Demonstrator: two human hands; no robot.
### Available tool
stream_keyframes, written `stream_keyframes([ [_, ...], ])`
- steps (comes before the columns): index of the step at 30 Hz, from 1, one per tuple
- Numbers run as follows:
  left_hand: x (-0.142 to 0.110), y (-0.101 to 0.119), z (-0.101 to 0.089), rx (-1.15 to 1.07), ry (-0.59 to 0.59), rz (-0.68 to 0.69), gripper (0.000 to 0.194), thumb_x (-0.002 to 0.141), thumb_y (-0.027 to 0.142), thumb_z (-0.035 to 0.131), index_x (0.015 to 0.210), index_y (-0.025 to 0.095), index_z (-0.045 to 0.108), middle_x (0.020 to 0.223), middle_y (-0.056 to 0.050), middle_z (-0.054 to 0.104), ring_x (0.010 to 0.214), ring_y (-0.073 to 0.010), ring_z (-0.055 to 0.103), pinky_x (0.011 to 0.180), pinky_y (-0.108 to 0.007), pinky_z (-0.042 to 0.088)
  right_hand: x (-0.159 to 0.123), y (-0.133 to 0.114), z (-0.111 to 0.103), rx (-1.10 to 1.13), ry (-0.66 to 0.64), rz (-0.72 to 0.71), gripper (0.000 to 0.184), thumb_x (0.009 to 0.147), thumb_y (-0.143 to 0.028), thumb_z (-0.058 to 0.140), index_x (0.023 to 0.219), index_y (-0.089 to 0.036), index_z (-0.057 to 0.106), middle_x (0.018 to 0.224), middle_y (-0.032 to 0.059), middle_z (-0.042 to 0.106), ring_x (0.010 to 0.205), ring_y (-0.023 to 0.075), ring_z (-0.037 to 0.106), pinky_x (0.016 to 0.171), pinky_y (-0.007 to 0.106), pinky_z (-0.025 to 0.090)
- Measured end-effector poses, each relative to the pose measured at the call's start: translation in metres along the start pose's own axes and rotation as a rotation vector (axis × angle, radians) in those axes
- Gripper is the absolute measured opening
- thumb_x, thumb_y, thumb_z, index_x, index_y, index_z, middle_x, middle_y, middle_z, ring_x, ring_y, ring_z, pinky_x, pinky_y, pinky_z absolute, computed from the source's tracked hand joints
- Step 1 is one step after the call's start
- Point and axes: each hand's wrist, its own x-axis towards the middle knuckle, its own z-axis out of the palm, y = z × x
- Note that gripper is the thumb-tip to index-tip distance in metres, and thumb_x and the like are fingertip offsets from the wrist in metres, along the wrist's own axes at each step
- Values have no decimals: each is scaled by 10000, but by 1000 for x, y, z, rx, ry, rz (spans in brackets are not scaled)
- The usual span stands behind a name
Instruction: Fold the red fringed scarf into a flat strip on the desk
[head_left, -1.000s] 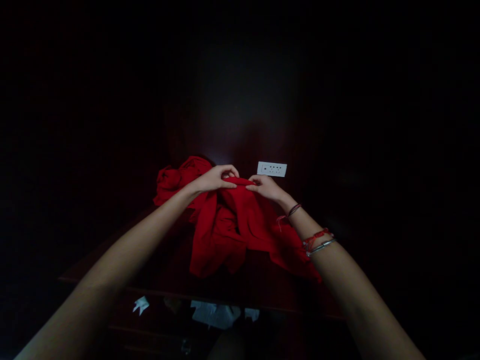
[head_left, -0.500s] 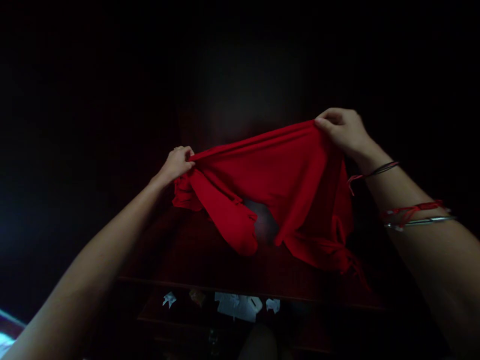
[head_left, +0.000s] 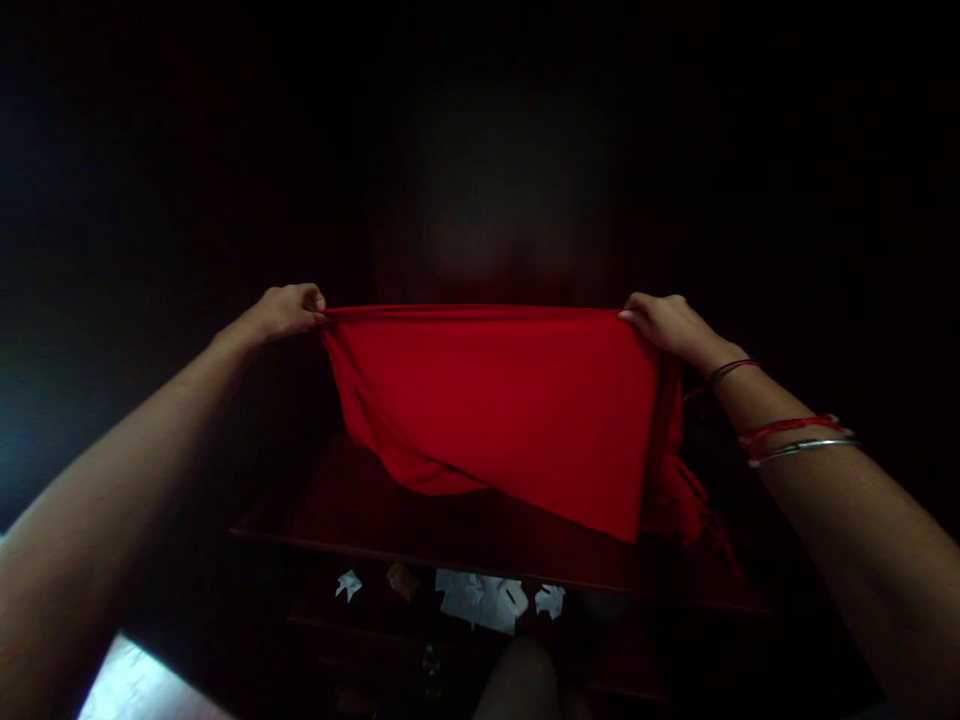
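Note:
A red fringed scarf (head_left: 495, 400) hangs stretched between my hands, its top edge pulled nearly level. My left hand (head_left: 289, 309) pinches the upper left corner between thumb and fingers. At the other end, my right hand (head_left: 664, 322) grips the upper right corner, with bracelets on that wrist and forearm. Fringe dangles at the lower right, behind the flat front panel. The lower edge slants down to the right, close over a dark table; whether it touches is hard to tell in the dim light.
The dark reddish table (head_left: 322, 520) lies beneath the cloth. On a shelf under its front edge are crumpled white papers (head_left: 550, 600), a flat white sheet (head_left: 472, 605), a small white object (head_left: 513, 597) and a brownish lump (head_left: 403, 580). A bright surface (head_left: 142, 685) shows at lower left.
My left hand has moved left and my right hand down, drawing the top edge level. The bunched, folded cloth has opened into a flatter hanging panel.

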Motion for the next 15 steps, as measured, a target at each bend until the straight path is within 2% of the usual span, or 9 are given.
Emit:
stream_keyframes([
  [2, -4, -4, 19, 15, -45, -26, 187, 594, 193, 538, 774, 147, 512, 575, 43, 496, 585, -100, 424, 561, -202, 318, -2, -1, 16, -10, -41, -4, 335, 853, -379, 306, 965, -153, 526, 784, 79, 599, 681, 165, 548, 567, 243, 344],
  [4, -11, -9, 43, -38, -140, -25, 198, 598, 226, 519, 781, 151, 532, 571, 36, 514, 571, -112, 453, 548, -201, 337, -6, -1, 28, -47, -92, 19, 351, 853, -389, 287, 972, -152, 516, 799, 88, 601, 699, 175, 558, 559, 243, 347],
  [7, -22, -17, 77, -91, -305, 45, 160, 576, 283, 511, 680, 171, 560, 606, 20, 550, 601, -133, 499, 554, -200, 358, -17, 2, 46, -126, -201, 91, 359, 850, -387, 282, 985, -142, 507, 828, 117, 603, 733, 196, 570, 554, 252, 356],
  [9, -24, -21, 92, -23, -319, 63, 124, 546, 255, 497, 622, 178, 558, 610, 5, 555, 627, -156, 514, 568, -213, 360, -24, 3, 58, -166, -255, 126, 352, 850, -375, 284, 991, -137, 501, 832, 137, 605, 751, 211, 576, 561, 261, 366],
  [12, -17, -25, 94, 92, -207, 6, 159, 530, 198, 466, 652, 178, 566, 624, -18, 564, 619, -182, 525, 563, -236, 363, -29, 9, 71, -196, -244, 183, 347, 858, -351, 267, 1012, -129, 485, 835, 166, 607, 768, 237, 582, 575, 286, 377],
  [15, -2, -24, 78, 112, -99, -36, 251, 547, 172, 447, 761, 164, 578, 714, -54, 584, 654, -207, 538, 578, -262, 376, -24, 24, 74, -200, -177, 300, 352, 857, -336, 271, 1032, -114, 480, 828, 211, 599, 766, 269, 583, 561, 313, 370],
])
